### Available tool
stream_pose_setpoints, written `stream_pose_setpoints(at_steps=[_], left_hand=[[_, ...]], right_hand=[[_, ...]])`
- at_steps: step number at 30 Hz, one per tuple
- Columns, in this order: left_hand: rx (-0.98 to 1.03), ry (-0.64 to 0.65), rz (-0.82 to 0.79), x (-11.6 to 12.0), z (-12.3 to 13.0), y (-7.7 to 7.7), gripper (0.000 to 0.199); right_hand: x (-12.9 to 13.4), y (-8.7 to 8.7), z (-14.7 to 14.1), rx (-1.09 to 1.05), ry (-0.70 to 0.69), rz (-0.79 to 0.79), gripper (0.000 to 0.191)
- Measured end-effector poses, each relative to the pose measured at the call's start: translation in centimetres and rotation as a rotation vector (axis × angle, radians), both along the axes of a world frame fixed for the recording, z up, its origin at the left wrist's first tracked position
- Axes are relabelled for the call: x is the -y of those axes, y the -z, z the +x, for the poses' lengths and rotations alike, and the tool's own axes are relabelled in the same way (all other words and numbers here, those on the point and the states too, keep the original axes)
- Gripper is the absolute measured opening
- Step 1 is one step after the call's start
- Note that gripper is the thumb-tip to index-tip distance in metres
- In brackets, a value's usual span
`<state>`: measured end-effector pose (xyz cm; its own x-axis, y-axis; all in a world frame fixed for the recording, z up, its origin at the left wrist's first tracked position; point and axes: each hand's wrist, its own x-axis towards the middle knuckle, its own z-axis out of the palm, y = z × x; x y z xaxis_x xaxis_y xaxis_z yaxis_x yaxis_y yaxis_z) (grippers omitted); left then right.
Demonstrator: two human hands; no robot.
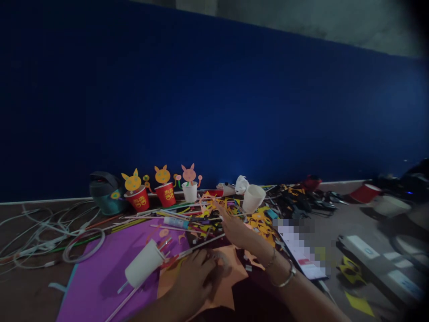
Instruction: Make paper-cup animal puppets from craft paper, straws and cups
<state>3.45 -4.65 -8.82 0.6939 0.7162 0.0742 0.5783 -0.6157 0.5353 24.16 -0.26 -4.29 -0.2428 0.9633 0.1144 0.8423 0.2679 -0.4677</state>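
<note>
My left hand [196, 278] rests on a cut sheet of orange paper [229, 279], its fingers curled down; what lies under them is hidden. Next to its fingertips is a small clear, shiny thing that I cannot make out. My right hand [233, 227] reaches past it over a heap of yellow and orange paper scraps [263, 223], fingers stretched out, with nothing visible in them. Left of my left hand a white paper cup [145, 264] lies tilted on purple paper [100, 277], a straw [124, 304] by it.
At the back stand two red cups [138, 200] and a white cup [190, 192] with paper animal heads. Another white cup [254, 199] stands behind the scraps. A glue tube [176, 222], white cables [43, 237], a phone [303, 252] and a power strip [378, 264] lie around.
</note>
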Motion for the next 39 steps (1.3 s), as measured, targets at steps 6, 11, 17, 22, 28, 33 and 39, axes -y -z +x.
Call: stream_pose_setpoints(at_steps=[6,11,17,22,28,33,39], left_hand=[[0.317,-0.105,-0.426,-1.5,0.3,-1.9,0.015],[0.824,-0.190,-1.244,-2.6,0.9,-2.6,0.035],[0.695,-0.243,-1.016,-2.1,1.4,-1.9,0.043],[0.309,-0.164,-0.119,-1.0,1.4,-1.7,0.053],[-0.043,-0.163,0.008,-0.7,2.7,-1.1,0.046],[-0.023,-0.160,0.085,-0.5,2.5,-0.6,0.036],[0.148,-0.062,0.102,-0.7,1.8,0.1,0.047]], right_hand=[[1.4,0.1,1.8,-0.755,0.076,-0.240,0.040],[3.3,0.3,1.8,-0.897,0.046,-0.389,0.040],[4.2,1.3,0.7,-0.680,0.139,-0.409,0.028],[4.5,2.2,-0.1,-0.451,0.069,-0.213,0.030],[4.4,1.9,0.9,-0.492,0.135,-0.175,0.040],[4.3,0.9,1.8,-1.111,0.143,-0.353,0.040],[5.1,2.5,0.1,-1.349,0.152,-0.436,0.029]])
